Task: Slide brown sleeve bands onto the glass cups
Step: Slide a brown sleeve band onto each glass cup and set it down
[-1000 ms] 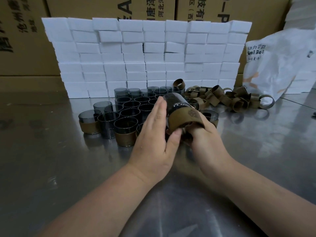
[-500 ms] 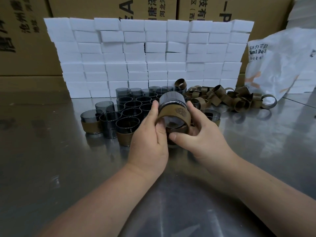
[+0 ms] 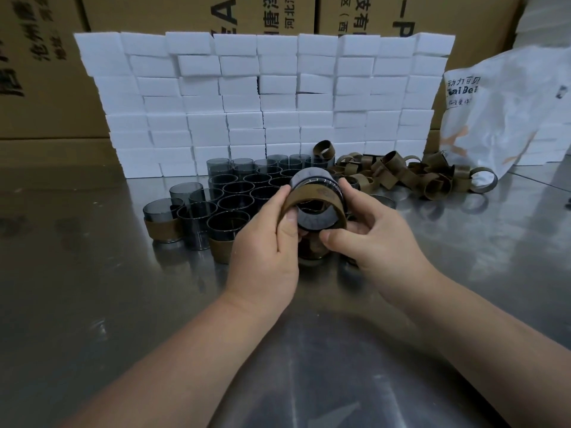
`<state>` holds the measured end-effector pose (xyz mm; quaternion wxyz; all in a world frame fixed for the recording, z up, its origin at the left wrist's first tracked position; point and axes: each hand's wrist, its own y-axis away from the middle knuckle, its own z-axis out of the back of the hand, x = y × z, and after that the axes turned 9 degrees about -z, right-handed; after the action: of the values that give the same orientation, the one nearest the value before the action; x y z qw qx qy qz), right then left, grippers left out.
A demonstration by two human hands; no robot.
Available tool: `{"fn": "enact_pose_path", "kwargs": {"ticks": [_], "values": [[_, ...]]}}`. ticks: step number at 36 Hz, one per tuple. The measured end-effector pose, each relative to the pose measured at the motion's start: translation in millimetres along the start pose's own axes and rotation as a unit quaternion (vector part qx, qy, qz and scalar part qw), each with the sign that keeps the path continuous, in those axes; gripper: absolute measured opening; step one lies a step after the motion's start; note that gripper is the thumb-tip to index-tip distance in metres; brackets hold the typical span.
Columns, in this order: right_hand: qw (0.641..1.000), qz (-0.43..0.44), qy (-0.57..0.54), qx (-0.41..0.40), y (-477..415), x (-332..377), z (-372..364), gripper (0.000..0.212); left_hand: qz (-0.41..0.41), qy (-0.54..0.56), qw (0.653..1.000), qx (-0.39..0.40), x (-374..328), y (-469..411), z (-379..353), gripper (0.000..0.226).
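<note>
Left grip [image 3: 265,245] and right grip [image 3: 374,239] both clasped one glass cup [image 3: 315,181] — steel worktop [image 3: 77,288] gleaming below, white blocks [image 3: 247,88] and cartons [image 3: 43,97] stacked behind.

- We see a smoky dark-grey cup [image 3: 312,179] wrapped in an olive-brown band [image 3: 306,199] with a faint stamped motif.
- The cups [image 3: 234,205] left of it share that smoky grey.
- The loose bands [image 3: 435,186], far right, are the same olive brown.
- The blocks [image 3: 278,97] are plain white.
- The boxes [image 3: 40,88] are tan with black lettering.
- The bag [image 3: 506,125] is white with dark lettering and orange marks.
- Our table [image 3: 92,298] is dull silver-grey.
</note>
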<state>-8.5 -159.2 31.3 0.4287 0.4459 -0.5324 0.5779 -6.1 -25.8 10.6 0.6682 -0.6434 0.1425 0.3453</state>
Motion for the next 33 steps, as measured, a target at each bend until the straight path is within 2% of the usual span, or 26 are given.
{"fn": "enact_pose_path", "kwargs": {"ticks": [8,20,26,30,33], "values": [[1.0,-0.01,-0.009,-0.01,2.0,3.0,0.5,0.073,-0.006,0.0,1.0,-0.009,1.7,-3.7,3.0,0.047],[1.0,-0.007,0.008,-0.026,3.9,11.8,3.5,0.062,0.01,0.054,0.998,-0.026,-0.2,-5.6,4.3,0.015],[0.999,0.003,0.035,-0.022,1.6,10.5,6.0,0.057,0.005,0.072,0.996,-0.044,-3.3,-6.1,4.1,0.02],[0.998,0.024,0.029,-0.047,-0.9,7.2,6.9,0.041,0.017,0.063,0.996,-0.056,-3.6,-6.0,4.5,0.02],[0.998,0.038,0.016,-0.048,-2.9,2.8,7.6,0.037,0.024,0.053,0.997,-0.056,-3.8,-6.0,4.8,0.006]]}}
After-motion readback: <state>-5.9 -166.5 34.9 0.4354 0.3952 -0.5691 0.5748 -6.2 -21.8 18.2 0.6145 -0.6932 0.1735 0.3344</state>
